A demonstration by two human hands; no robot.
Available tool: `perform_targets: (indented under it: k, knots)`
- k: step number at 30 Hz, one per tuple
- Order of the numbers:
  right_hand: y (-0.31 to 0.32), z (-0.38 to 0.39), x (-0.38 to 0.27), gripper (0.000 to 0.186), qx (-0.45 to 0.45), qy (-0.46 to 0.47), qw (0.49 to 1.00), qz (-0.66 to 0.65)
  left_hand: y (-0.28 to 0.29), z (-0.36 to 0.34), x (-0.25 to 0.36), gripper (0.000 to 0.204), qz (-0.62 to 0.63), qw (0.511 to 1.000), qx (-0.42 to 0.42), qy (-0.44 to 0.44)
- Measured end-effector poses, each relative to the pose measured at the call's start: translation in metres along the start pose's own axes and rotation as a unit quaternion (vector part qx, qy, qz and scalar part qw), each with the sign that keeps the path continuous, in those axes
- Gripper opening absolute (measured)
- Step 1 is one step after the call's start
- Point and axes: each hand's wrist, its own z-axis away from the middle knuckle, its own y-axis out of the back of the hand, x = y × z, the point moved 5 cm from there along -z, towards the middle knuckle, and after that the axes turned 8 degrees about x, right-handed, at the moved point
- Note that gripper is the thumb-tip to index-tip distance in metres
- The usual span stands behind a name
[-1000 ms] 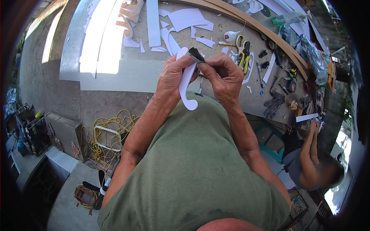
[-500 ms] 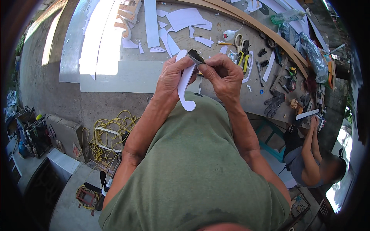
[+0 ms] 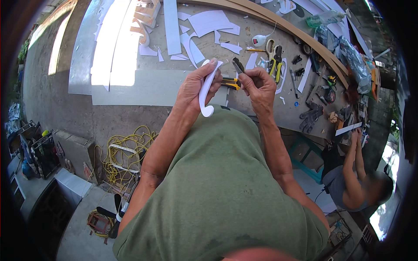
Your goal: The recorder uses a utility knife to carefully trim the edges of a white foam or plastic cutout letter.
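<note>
My left hand (image 3: 196, 87) is closed around a white curved cut-out piece (image 3: 206, 92) with a hooked, rounded lower end. The piece is tilted so that its edge shows. Pinched in my right hand (image 3: 259, 87) is a small folded piece of sandpaper (image 3: 238, 66), blackish on one face and grey on the other. A gap separates the sandpaper from the white piece. On the table between my hands lies a yellow and black utility knife (image 3: 232, 83), partly hidden by my left fingers.
White offcuts (image 3: 211, 21) are scattered over the table (image 3: 287, 115). Scissors (image 3: 270, 47), yellow-handled cutters (image 3: 276, 63), a glue bottle (image 3: 259, 40) and a dark glove (image 3: 310, 116) lie toward the right. A long brown strip (image 3: 300, 35) curves behind. Another person (image 3: 350, 187) works at right.
My right hand has moved right, taking the sandpaper off the white piece. My left hand has turned the piece more edge-on. The utility knife now shows between my hands.
</note>
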Motion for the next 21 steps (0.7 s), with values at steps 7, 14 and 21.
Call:
perform_targets:
  k: [7,14,21]
  knots:
    - [-0.017,-0.003,-0.035,0.019,-0.030,0.029,0.999,-0.014,-0.002,-0.001,0.003,0.018,0.072,0.994,-0.071,0.051]
    - [-0.037,-0.011,-0.052,0.024,-0.137,0.210,0.953,0.170,0.000,0.003,0.001,0.022,-0.070,0.991,-0.061,0.093]
    - [-0.019,-0.017,-0.026,0.016,-0.008,-0.039,0.997,-0.070,0.013,0.004,0.008,0.060,-0.179,0.980,-0.069,0.055]
